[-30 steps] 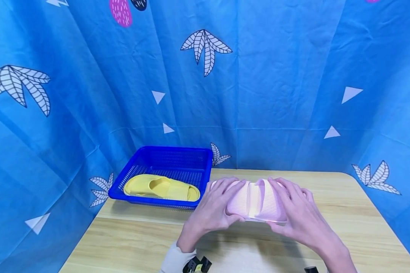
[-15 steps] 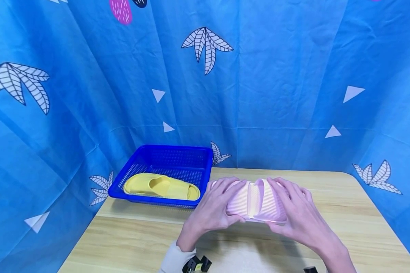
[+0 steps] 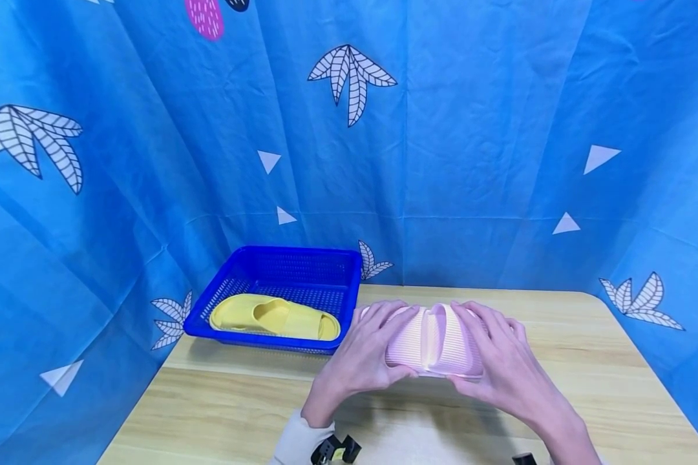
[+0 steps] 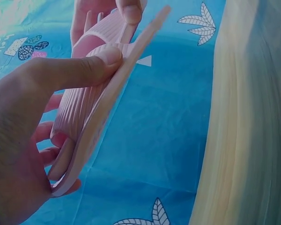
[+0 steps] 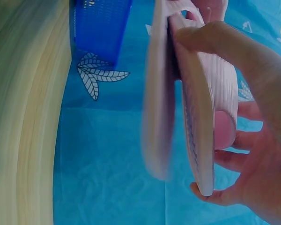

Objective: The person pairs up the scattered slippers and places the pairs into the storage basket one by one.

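Two pink ribbed slippers are held together above the table, their straps side by side in the head view. My left hand grips the left slipper, thumb on its near edge and fingers over the far side. My right hand grips the right slipper likewise. In the left wrist view the left slipper's sole runs past the other slipper. The right wrist view shows a blurred sole standing a little apart from the right slipper's sole. The slippers' outer ends are partly hidden by my hands.
A blue perforated basket stands at the back left of the wooden table, with a yellow slipper lying in it. Blue patterned curtain surrounds the table's back and sides. Each wrist carries a black device.
My right hand and the right slipper have shifted slightly left, towards my left hand. Both hands keep their grip. The head view has tipped slightly; the basket and yellow slipper stay put.
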Tool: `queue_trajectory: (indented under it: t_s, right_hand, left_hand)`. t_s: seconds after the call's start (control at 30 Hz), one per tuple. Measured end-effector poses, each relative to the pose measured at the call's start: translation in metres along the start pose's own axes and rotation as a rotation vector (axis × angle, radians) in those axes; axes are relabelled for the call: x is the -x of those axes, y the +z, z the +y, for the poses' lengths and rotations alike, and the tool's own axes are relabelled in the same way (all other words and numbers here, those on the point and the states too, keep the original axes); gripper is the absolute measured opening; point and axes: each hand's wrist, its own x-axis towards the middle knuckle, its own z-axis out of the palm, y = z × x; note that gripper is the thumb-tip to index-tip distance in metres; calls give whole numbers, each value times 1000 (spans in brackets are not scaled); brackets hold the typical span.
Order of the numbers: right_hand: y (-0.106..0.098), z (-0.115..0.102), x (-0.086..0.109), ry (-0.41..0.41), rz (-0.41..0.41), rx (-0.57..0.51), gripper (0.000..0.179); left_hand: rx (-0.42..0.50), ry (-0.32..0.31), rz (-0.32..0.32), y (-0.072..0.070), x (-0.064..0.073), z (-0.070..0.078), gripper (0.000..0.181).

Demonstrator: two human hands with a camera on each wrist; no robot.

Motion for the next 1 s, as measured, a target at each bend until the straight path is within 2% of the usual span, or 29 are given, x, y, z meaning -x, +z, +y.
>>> queue_trajectory:
  t_s: [0.23,0.4,0.7,1.0]
  right_hand:
    - [1,-2,-2,-18,32,-6,110]
    - [1,-2,-2,-41,59,-15,109]
    - [3,-2,-2,-63,73,-7,109]
    - [2,3,1,-13,16,-19,110]
  left_hand:
    - [11,8,18,1,-2,1,99]
    - [5,14,8,1,-2,0,100]
    - [4,28,15,2,-1,-2,100]
    - [-26,26,-1,4,1,0,98]
